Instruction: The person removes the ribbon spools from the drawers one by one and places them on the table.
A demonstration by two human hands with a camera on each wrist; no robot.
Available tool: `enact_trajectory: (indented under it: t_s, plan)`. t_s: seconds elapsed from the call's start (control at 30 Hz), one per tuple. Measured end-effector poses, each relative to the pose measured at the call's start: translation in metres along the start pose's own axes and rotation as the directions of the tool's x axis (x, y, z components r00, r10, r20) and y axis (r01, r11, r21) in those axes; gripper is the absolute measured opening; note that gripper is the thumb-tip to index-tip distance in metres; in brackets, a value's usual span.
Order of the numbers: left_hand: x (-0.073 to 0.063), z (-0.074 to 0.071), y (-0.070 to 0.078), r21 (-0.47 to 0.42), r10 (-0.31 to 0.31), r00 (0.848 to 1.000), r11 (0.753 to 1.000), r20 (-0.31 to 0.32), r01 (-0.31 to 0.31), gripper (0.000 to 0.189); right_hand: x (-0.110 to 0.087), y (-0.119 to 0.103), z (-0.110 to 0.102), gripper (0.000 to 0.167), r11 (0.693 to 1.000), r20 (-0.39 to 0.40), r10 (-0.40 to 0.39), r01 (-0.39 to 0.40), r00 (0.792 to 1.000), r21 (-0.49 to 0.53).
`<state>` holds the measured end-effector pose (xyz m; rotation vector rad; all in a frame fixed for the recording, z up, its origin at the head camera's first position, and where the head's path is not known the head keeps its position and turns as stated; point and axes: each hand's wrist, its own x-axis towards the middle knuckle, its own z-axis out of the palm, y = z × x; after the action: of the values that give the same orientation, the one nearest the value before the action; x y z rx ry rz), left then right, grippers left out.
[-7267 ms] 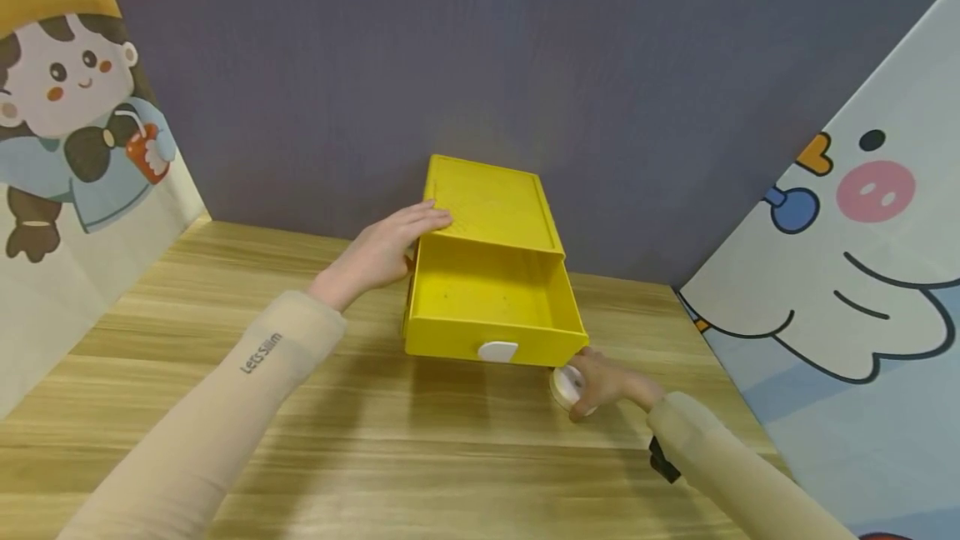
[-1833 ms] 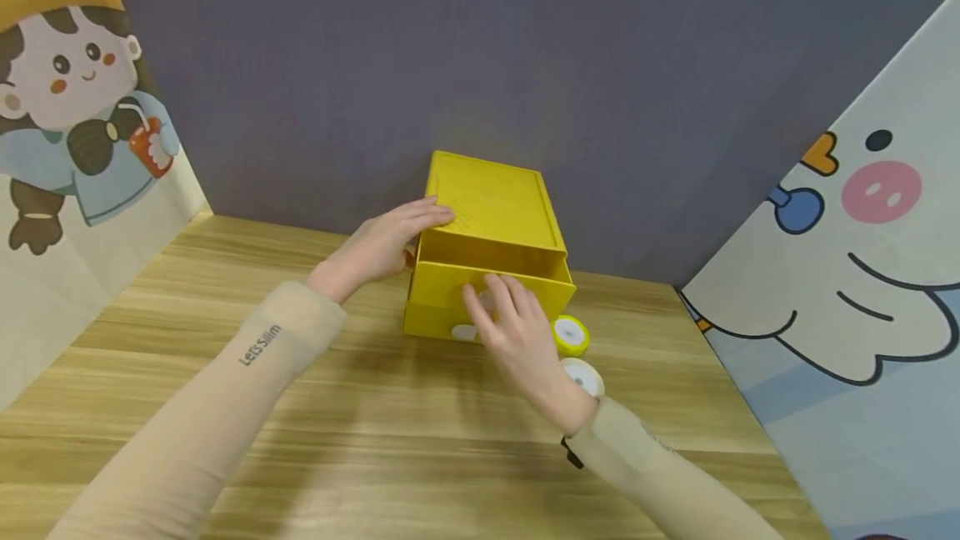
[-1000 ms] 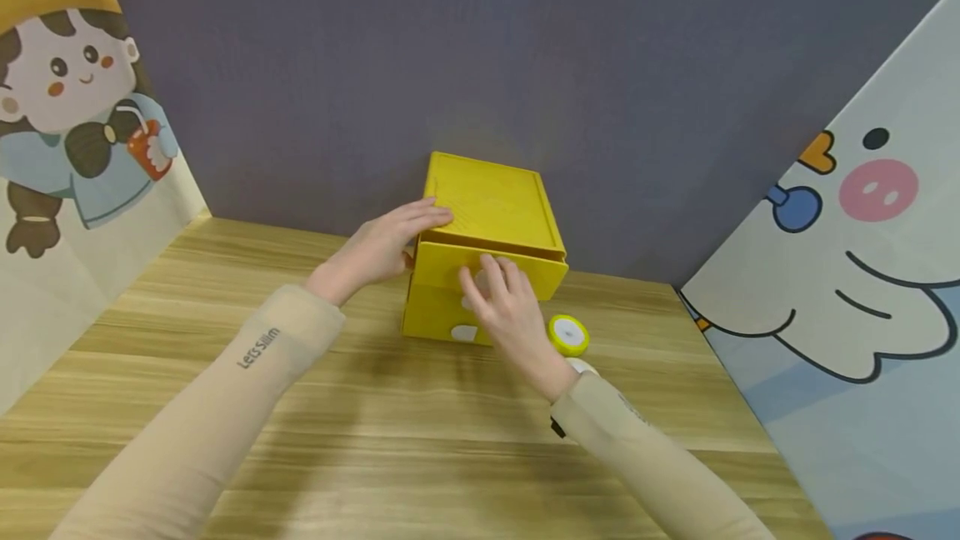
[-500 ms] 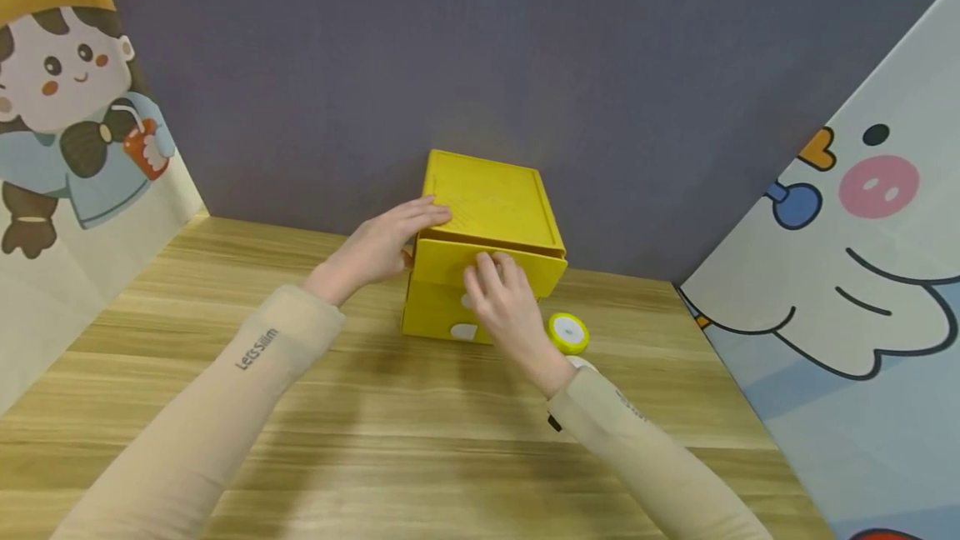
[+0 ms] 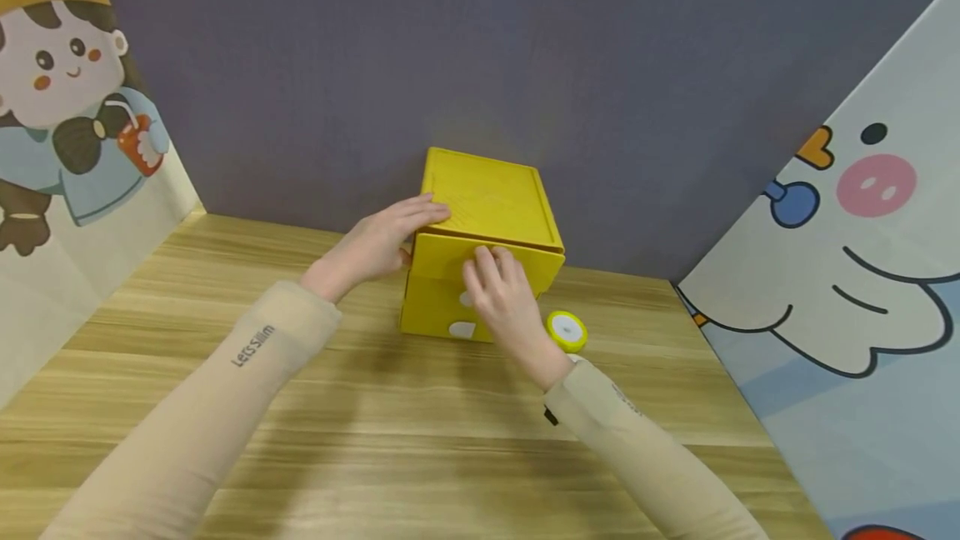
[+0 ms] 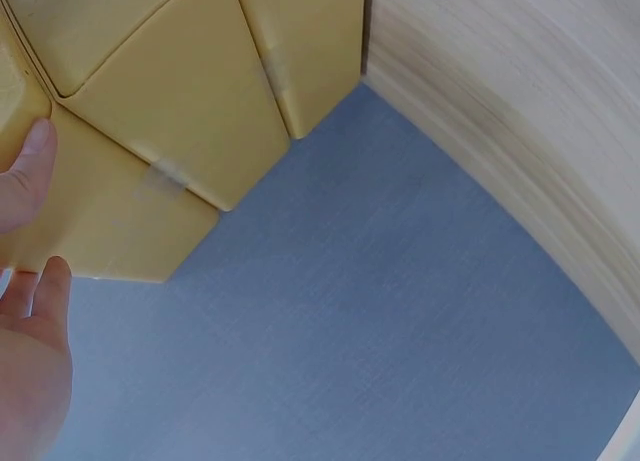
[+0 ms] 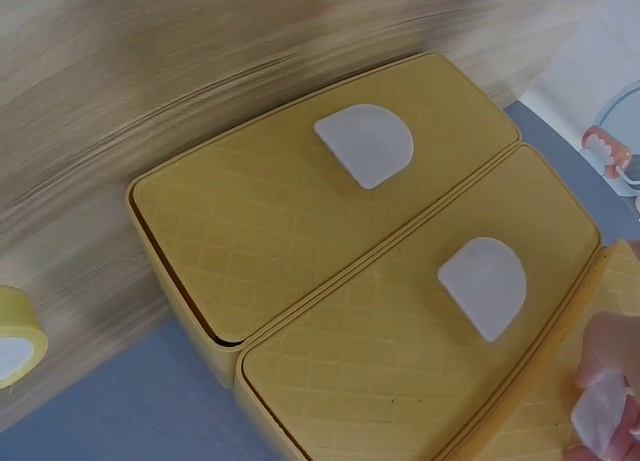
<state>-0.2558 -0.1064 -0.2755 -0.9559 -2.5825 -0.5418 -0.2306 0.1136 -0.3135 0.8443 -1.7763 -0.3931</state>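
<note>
A yellow drawer cabinet (image 5: pixel 491 198) stands against the back wall, with white half-round handles on its drawers. Its top drawer (image 5: pixel 438 261) sticks out slightly, leaving a thin dark gap under the cabinet's top. My right hand (image 5: pixel 504 302) pinches that drawer's white handle (image 7: pixel 600 413), which the fingers mostly cover in the head view. Two lower handles, the middle handle (image 7: pixel 485 286) and the bottom handle (image 7: pixel 365 144), show in the right wrist view. My left hand (image 5: pixel 375 242) rests over the cabinet's top left edge, fingers straight on top, thumb against the side (image 6: pixel 35 146).
Right of the cabinet a round yellow object with a white face (image 5: pixel 567 331) lies on the wooden table (image 5: pixel 360 440). A pale round object (image 5: pixel 574 358) is nearly hidden behind my right sleeve. A dark wall (image 5: pixel 480 48) rises behind; cartoon panels flank both sides.
Earlier the top drawer stood far out and my right hand was at the pale round object. Since then that hand moved to the drawer front, and the drawer slid almost fully in. My left hand stayed.
</note>
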Motion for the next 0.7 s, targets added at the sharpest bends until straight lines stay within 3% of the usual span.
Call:
enact_trajectory:
  t_s: [0.3, 0.7]
  plan:
    - [0.0002, -0.0018, 0.0018, -0.020, -0.010, 1.000, 1.000, 0.014, 0.010, 0.076, -0.0007, 0.0005, 0.0047, 0.022, 1.000, 0.000, 0.018, -0.018, 1.000, 0.021]
    - [-0.0006, -0.0030, -0.0002, -0.002, -0.014, 0.999, 1.000, 0.035, 0.014, 0.078, 0.0004, -0.0004, 0.0074, 0.028, 1.000, -0.014, 0.021, -0.021, 1.000, 0.008]
